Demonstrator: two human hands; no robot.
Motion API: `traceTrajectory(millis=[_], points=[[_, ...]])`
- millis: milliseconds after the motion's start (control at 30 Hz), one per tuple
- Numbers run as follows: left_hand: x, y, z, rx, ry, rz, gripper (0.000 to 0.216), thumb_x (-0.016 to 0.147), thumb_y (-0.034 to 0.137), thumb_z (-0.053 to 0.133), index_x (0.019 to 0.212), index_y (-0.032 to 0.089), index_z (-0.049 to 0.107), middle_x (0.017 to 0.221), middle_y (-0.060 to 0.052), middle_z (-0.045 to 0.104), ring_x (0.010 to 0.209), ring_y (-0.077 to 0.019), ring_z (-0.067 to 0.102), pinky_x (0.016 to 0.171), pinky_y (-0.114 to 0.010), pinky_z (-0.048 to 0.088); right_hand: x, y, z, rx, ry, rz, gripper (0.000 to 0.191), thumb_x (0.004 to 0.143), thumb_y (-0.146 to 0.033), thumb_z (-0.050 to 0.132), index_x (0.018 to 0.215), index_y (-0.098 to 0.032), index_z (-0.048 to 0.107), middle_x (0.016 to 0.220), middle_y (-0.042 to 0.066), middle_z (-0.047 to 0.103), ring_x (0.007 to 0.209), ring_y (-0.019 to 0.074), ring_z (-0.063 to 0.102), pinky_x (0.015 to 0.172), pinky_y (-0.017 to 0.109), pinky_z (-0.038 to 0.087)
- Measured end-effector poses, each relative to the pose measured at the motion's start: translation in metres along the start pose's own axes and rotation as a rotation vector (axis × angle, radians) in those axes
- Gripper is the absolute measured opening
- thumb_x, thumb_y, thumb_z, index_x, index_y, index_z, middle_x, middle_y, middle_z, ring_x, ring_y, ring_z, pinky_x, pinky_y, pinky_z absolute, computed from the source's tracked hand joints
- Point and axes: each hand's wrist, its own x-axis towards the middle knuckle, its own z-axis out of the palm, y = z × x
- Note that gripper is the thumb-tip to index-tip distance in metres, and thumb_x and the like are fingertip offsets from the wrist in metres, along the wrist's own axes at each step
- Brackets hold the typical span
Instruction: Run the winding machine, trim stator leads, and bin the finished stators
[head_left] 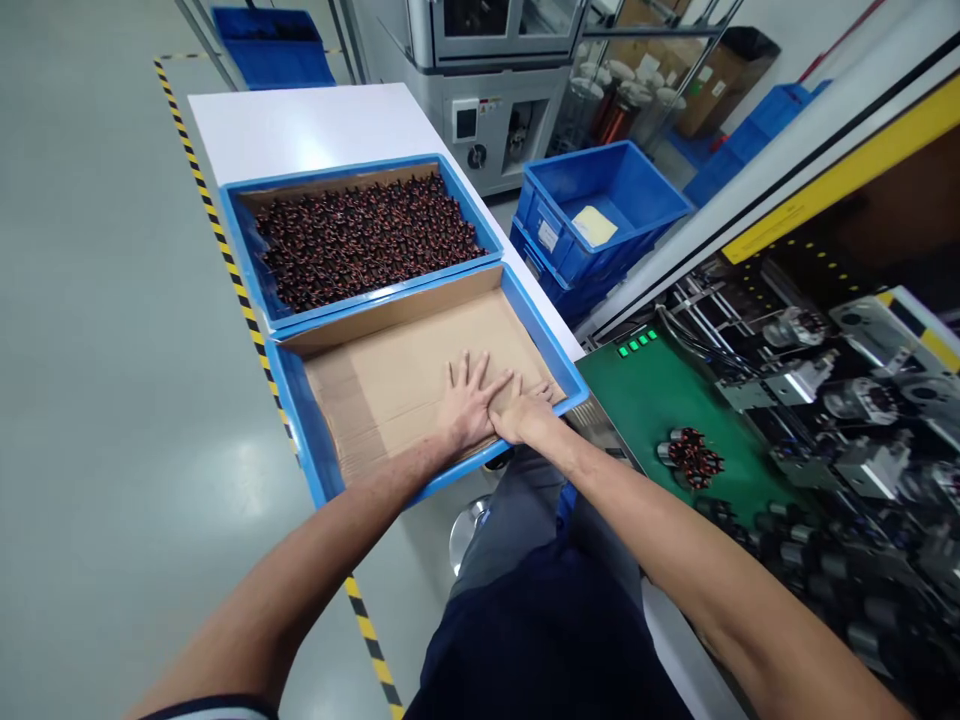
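Both of my hands rest on a sheet of brown cardboard (397, 370) that lines a shallow blue tray (300, 425). My left hand (466, 405) lies flat with its fingers spread, near the tray's near edge. Beside it, my right hand (525, 405) presses on the cardboard close to the right corner, fingers stretched out; its thumb side meets the left hand. Neither hand holds anything. Directly behind stands a second blue tray (259, 290), filled with many small dark parts with copper-coloured windings (367, 240).
Both trays sit on a white table (300, 125). Stacked blue bins (577, 215) stand on the floor beyond it. At right, a machine has a green work surface (637, 410) carrying a cluster of wound parts (691, 458). Striped tape (217, 225) marks the floor at left.
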Motion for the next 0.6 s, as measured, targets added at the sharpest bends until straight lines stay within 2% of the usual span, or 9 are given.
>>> traceTrajectory(millis=[133,200,300,367,433,500,600], points=[[0.001,0.002,0.003,-0.021,0.016,0.036,0.085,0.106,0.064,0.071,0.185,0.041,0.047,0.2,-0.014,0.017,0.183,-0.061,0.006,0.14,-0.09,0.012,-0.01,0.018,0.001,-0.049,0.043,-0.085,0.096,0.121,-0.051,0.052,0.188,0.009,0.018,0.179,0.045,0.037,0.175,0.05,0.038,0.142,0.058,0.034],[0.0,0.002,0.004,-0.025,0.029,0.038,0.09,0.105,0.074,0.07,0.185,0.04,0.047,0.2,-0.015,0.018,0.183,-0.0608,0.006,0.14,-0.09,0.01,-0.007,0.028,0.002,-0.083,0.116,-0.143,0.086,0.121,-0.039,0.049,0.185,0.012,0.025,0.182,0.043,0.033,0.177,0.0482,0.036,0.144,0.056,0.032],[0.0,0.003,0.005,-0.031,0.032,0.031,0.103,0.101,0.084,0.071,0.187,0.033,0.045,0.199,-0.017,0.02,0.183,-0.0586,0.007,0.142,-0.088,0.009,0.016,0.036,-0.011,-0.125,0.256,-0.307,0.075,0.116,-0.018,0.044,0.185,0.008,0.032,0.192,0.029,0.025,0.182,0.0386,0.025,0.148,0.049,0.023],[0.001,0.004,0.005,-0.039,0.04,0.017,0.107,0.1,0.087,0.07,0.187,0.029,0.046,0.199,-0.018,0.022,0.184,-0.0572,0.009,0.144,-0.087,0.009,0.044,0.034,-0.032,-0.131,0.342,-0.403,0.077,0.112,-0.01,0.041,0.187,0.002,0.033,0.194,0.022,0.027,0.181,0.0344,0.027,0.146,0.046,0.029],[0.001,0.005,0.005,-0.052,0.055,0.012,0.107,0.1,0.088,0.069,0.186,0.028,0.048,0.198,-0.018,0.024,0.184,-0.0571,0.01,0.144,-0.086,0.01,0.075,0.024,-0.057,-0.122,0.417,-0.461,0.077,0.109,-0.007,0.041,0.187,-0.002,0.037,0.192,0.021,0.032,0.177,0.0353,0.033,0.14,0.046,0.039],[0.0,0.006,0.005,-0.065,0.067,0.016,0.108,0.099,0.088,0.071,0.185,0.028,0.049,0.197,-0.019,0.027,0.183,-0.0578,0.01,0.144,-0.087,0.011,0.103,0.005,-0.08,-0.102,0.489,-0.504,0.072,0.11,-0.007,0.04,0.182,-0.003,0.046,0.185,0.024,0.042,0.169,0.0384,0.042,0.135,0.05,0.045],[0.0,0.007,0.006,-0.067,0.058,0.035,0.109,0.098,0.089,0.072,0.181,0.021,0.055,0.195,-0.023,0.031,0.183,-0.0594,0.011,0.143,-0.088,0.012,0.129,-0.04,-0.091,-0.059,0.572,-0.546,0.058,0.111,-0.011,0.04,0.161,0.009,0.061,0.163,0.037,0.056,0.154,0.046,0.053,0.131,0.062,0.046]])
